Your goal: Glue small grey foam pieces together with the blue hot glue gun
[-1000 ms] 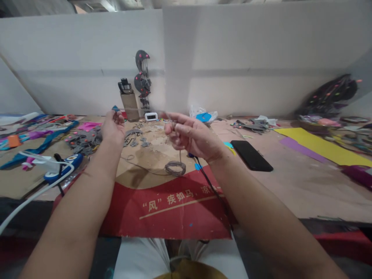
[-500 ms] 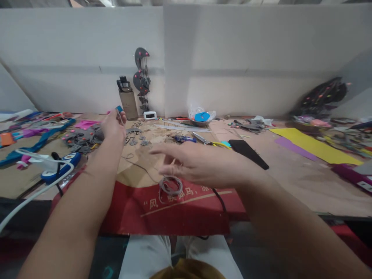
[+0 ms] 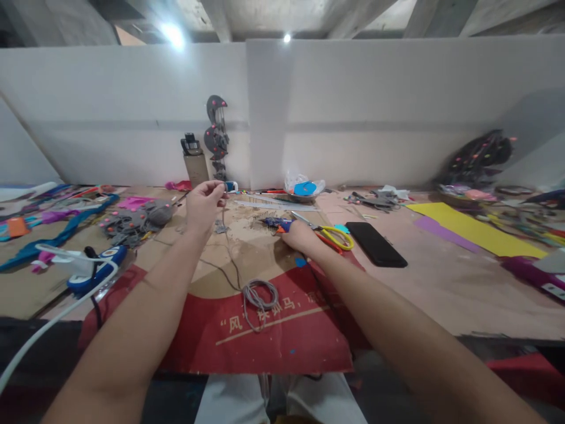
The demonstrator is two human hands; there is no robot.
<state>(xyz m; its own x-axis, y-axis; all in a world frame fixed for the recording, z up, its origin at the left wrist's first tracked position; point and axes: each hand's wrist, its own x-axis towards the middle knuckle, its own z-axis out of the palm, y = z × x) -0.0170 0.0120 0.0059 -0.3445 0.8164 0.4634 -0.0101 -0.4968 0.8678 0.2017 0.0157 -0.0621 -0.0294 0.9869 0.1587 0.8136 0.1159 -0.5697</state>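
My left hand (image 3: pixel 205 203) is raised over the board, thumb and fingers pinched together. A thin grey cord (image 3: pixel 228 244) hangs from this pinch, and a small blue piece (image 3: pixel 229 186) shows at the fingertips. The cord runs down to a loose coil (image 3: pixel 261 295) lying on the red printed cardboard (image 3: pixel 282 341). Further right, my right hand (image 3: pixel 300 235) is closed around the handle of a blue hot glue gun (image 3: pixel 274 222) with an orange trigger. Its fingers are partly hidden, and a blue handle end shows below the hand.
Yellow-handled scissors (image 3: pixel 338 237) and a black phone (image 3: pixel 375 244) lie right of my right hand. A bottle (image 3: pixel 195 168) stands at the back wall. Grey pieces with pink dots (image 3: pixel 136 221) and a blue-white power strip (image 3: pixel 97 271) lie left.
My right hand has moved forward from above the cord coil and closed on the glue gun. My left hand has shifted right, with the cord hanging from it. The view has tilted up.
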